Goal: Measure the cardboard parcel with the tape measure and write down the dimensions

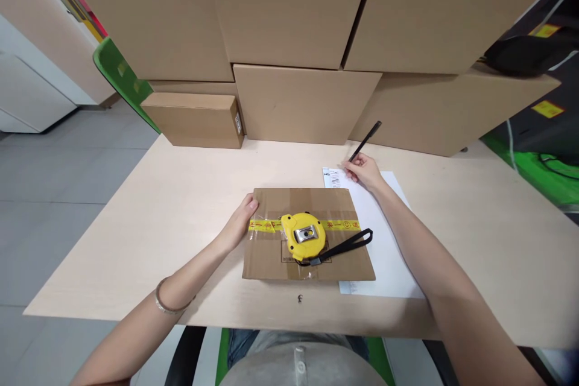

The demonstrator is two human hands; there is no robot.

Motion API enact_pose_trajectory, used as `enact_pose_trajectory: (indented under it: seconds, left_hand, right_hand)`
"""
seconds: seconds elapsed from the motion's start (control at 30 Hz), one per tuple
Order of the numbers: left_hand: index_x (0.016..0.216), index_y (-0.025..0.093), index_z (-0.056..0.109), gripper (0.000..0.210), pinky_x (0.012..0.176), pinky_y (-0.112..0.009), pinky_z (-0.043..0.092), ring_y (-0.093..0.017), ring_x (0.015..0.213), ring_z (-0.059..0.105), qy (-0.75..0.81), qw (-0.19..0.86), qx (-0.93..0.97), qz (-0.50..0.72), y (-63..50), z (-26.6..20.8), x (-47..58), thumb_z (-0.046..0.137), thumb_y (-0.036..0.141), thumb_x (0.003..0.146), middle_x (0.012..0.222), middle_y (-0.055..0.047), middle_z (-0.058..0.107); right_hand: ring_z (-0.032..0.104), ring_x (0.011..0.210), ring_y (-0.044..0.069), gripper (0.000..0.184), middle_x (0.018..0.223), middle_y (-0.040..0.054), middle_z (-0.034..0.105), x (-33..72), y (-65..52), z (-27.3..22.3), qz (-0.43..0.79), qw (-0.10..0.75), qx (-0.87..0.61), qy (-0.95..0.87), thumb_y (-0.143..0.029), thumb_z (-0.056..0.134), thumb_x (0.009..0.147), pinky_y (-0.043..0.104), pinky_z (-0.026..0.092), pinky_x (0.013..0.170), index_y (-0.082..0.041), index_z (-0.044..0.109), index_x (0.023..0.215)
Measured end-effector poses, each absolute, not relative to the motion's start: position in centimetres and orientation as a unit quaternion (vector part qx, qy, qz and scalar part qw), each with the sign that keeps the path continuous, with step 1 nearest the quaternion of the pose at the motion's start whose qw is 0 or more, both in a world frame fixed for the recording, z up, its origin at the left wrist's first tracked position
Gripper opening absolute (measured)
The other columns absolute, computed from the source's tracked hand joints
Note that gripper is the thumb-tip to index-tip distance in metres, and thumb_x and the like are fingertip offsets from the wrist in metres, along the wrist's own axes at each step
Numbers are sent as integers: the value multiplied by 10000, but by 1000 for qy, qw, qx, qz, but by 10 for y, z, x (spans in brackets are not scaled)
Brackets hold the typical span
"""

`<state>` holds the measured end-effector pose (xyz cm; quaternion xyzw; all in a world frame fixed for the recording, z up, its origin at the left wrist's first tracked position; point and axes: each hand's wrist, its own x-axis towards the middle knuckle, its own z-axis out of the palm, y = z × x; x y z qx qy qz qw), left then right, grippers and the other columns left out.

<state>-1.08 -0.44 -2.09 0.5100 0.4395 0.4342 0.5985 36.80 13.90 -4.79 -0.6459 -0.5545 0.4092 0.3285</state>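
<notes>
My right hand [363, 171] is closed around a black pen [365, 140], its lower end hidden by my fingers. That hand rests at the top of a white paper sheet [389, 235] with some print near its upper left corner. A taped cardboard box [266, 259] lies flat in front of me and covers part of the sheet. On the box sits a yellow tape measure [312, 246] with a black wrist strap [346, 245] stretching to the right. My left hand [242, 220] holds the box's left edge, thumb on top and the other fingers mostly hidden.
Large cardboard boxes [307, 102] stand stacked along the table's far side. A smaller carton [203, 123] sits at the back left, beside a green panel [118, 72]. The pale table [181, 193] has a small dark mark near its front edge.
</notes>
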Motion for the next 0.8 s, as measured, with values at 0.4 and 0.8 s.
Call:
enact_pose_trajectory:
  seconds: [0.4,0.8]
  left_hand:
    - [1206,205,616,497,1166,-449,390,-339,1350,547,440,593,524,424,-5,-24,-14,523,644,994,1424,-98,636]
    - [1328,207,605,582,1168,-456,391,-350,1364,540,437,591,527,426,-5,-22,-13,528,669,982,1434,-107,634]
  right_hand:
    - [685,1120,254,382,1343,107,659,373,141,-60,432,335,-616,-567,-376,676,1007,473,600,933,-187,636,1336]
    - [686,1117,252,382,1341,107,660,370,143,-61,421,317,-620,-581,-376,675,1007,472,601,931,-187,635,1337]
